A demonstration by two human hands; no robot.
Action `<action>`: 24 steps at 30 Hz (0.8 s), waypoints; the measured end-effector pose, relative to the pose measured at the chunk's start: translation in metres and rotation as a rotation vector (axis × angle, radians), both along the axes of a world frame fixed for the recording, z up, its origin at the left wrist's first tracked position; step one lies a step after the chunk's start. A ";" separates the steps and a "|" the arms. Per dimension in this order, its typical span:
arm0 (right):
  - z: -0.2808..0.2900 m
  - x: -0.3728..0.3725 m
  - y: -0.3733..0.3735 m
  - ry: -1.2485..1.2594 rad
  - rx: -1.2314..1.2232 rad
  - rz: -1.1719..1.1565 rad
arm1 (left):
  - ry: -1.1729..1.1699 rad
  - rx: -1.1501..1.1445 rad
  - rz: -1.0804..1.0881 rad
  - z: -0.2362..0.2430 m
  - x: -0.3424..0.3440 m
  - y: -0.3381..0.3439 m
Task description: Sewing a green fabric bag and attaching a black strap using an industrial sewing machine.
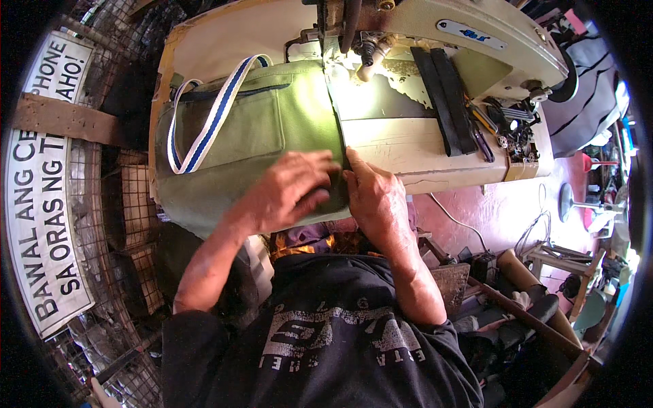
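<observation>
A green fabric bag [238, 129] lies on the sewing table, a dark strip along its right edge and a white-and-blue striped strap [216, 129] looped over it. My right hand [374, 187] pinches that right edge near the table's front, index finger pointing along the dark strip. Just left of it, my left hand [292, 187] is over the green fabric, fingers loosely bent and apart from the thumb, slightly blurred. Further up the same edge, the bag runs under the lit needle area of a sewing machine [425, 24].
Black strips [442, 102] lie across the right of the table. Beside them, a tray [522, 160] holds small metal parts and tools. A wire-mesh wall with a white sign [51, 231] stands at left. Wooden frames and clutter [537, 299] fill the lower right floor.
</observation>
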State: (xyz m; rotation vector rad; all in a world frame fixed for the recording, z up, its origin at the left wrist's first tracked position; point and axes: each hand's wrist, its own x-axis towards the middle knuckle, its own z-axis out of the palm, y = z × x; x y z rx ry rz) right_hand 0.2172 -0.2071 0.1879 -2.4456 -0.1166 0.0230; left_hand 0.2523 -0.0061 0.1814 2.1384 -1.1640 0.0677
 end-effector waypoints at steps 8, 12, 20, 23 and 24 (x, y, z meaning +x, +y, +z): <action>-0.001 0.005 0.000 0.049 -0.138 0.084 | -0.351 0.194 0.121 -0.023 0.052 -0.001; -0.001 0.006 -0.001 0.095 -0.166 0.098 | -0.313 0.160 0.123 -0.020 0.050 -0.003; -0.002 0.006 -0.003 0.078 -0.131 0.104 | -0.216 0.218 0.365 -0.018 0.054 -0.020; -0.002 0.006 -0.003 0.075 -0.119 0.109 | -0.185 0.184 0.384 -0.018 0.049 -0.024; -0.003 0.006 -0.003 0.068 -0.120 0.097 | -0.198 0.180 0.367 -0.018 0.047 -0.025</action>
